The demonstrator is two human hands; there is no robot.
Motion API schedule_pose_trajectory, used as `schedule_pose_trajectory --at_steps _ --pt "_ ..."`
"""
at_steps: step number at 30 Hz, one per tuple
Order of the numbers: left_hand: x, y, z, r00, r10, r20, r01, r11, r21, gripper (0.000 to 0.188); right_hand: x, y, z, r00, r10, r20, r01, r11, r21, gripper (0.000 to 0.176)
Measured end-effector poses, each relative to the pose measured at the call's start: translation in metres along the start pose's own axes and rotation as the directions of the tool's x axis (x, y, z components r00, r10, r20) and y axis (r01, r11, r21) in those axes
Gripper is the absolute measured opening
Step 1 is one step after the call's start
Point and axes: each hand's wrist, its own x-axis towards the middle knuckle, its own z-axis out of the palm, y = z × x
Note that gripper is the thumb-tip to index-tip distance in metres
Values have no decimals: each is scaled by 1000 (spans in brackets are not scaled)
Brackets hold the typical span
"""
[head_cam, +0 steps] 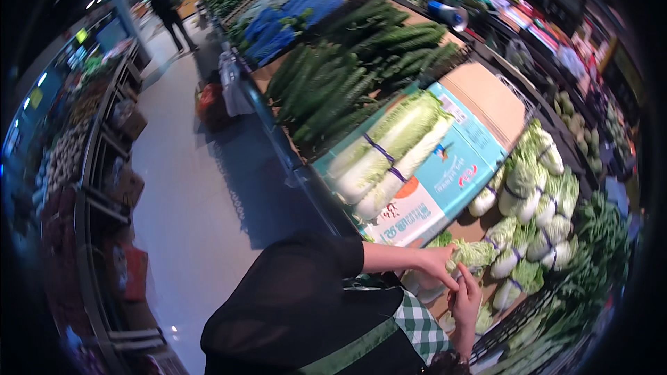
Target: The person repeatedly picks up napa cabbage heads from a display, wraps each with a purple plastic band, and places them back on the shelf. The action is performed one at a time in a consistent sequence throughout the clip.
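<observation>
My left hand [439, 265] reaches in over a box of napa cabbages and lies against the leafy end of one napa cabbage [473, 254]. Its fingers point toward my right hand [466, 291], whose bent fingers meet them just below that leafy end. Whether either hand grips the cabbage or a band is hidden by the fingers. A pale cabbage base [424, 285] shows under my left wrist. Beyond my hands lie several banded napa cabbages [521, 195]. Two longer cabbage bundles with purple bands [391, 159] rest on a turquoise printed carton [443, 190].
Dark green cucumbers [333, 83] fill the section past the carton. Leafy greens [589, 250] line the far right side. A display edge [292, 161] borders a pale aisle floor [177, 208]. A person [169, 15] stands in the aisle, and a produce shelf [86, 203] runs along its other side.
</observation>
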Motion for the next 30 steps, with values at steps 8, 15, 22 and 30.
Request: schedule_pose_trajectory --at_steps 8,15,22,30 --pt "3 -5 16 978 -28 -206 37 998 41 97 5 1 -2 999 1 32 -1 1000 29 72" --pt "7 -28 28 969 -79 -233 73 997 -32 84 0 -18 4 985 85 148 -67 990 -124 55" --pt "13 -31 1 944 -5 -331 1 1000 -12 77 -26 -4 -13 997 1 79 -6 998 70 55" --pt "-2 24 14 984 173 43 -172 984 -44 69 -20 68 -38 970 154 -190 -99 958 270 33"
